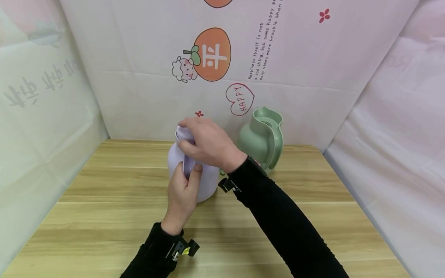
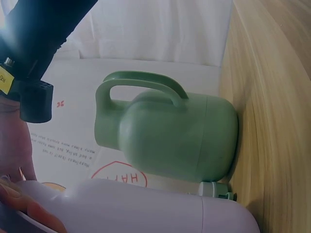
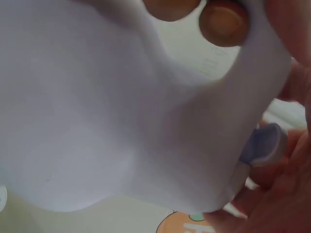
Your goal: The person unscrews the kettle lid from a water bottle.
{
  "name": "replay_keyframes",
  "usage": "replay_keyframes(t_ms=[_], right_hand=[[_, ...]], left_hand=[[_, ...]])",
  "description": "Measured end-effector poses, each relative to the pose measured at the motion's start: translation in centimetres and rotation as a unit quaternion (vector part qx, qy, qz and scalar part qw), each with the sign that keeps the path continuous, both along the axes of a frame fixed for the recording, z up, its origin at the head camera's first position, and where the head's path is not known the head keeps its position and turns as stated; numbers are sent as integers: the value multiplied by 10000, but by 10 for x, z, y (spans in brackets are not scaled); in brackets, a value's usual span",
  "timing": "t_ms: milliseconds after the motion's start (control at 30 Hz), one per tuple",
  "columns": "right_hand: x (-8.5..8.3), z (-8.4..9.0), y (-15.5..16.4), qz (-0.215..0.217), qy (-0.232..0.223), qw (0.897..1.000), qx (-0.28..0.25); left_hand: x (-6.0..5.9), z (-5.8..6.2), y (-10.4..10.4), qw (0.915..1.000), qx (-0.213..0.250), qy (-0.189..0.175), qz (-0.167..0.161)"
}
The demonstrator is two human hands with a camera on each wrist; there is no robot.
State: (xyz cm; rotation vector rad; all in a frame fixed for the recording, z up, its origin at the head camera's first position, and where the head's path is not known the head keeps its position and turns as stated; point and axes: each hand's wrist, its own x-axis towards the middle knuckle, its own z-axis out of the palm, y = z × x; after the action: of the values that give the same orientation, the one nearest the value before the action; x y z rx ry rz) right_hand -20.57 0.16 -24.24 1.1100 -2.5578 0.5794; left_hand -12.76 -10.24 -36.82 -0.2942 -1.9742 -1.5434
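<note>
A lavender thermos jug (image 1: 208,183) stands on the wooden table, its handle toward the person. The left hand (image 1: 182,193) grips that handle, thumb along its side. Over the jug's mouth, the right hand (image 1: 213,143) curls its fingers around the top. Close to those fingers, the right wrist view shows a bluish-lavender tab (image 3: 266,144) of the lid; the palm and fingers hide most of the lid. Behind and to the right is a green thermos jug (image 1: 255,141) with an uncovered mouth, upright.
A small white and green stopper (image 2: 214,190) sits on the table (image 1: 104,216) between the two jugs, mostly hidden in the head view. A printed white cloth (image 1: 139,104) rises behind the table, with white cloth at both sides.
</note>
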Motion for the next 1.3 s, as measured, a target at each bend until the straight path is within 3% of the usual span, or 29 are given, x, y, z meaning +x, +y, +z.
replay_keyframes(t_ms=[100,233,400,900,1100,1300], right_hand=[[4,-1,-5,-741,240,9969,143],[11,3,-12,-1800,260,9819,535],[12,5,-18,-2390,188,9668,883],[8,8,-17,-2467,326,9654,781],[6,15,-8,-2234,307,9740,235],[0,16,4,-1992,-266,9770,-710]], left_hand=[[0,-1,0,10000,-34,2,29],[0,-1,0,10000,-56,-1,63],[0,0,0,9999,-74,-35,108],[0,-1,0,9998,-112,-33,178],[0,-2,0,9997,-97,-10,238],[1,1,0,9997,3,-36,239]])
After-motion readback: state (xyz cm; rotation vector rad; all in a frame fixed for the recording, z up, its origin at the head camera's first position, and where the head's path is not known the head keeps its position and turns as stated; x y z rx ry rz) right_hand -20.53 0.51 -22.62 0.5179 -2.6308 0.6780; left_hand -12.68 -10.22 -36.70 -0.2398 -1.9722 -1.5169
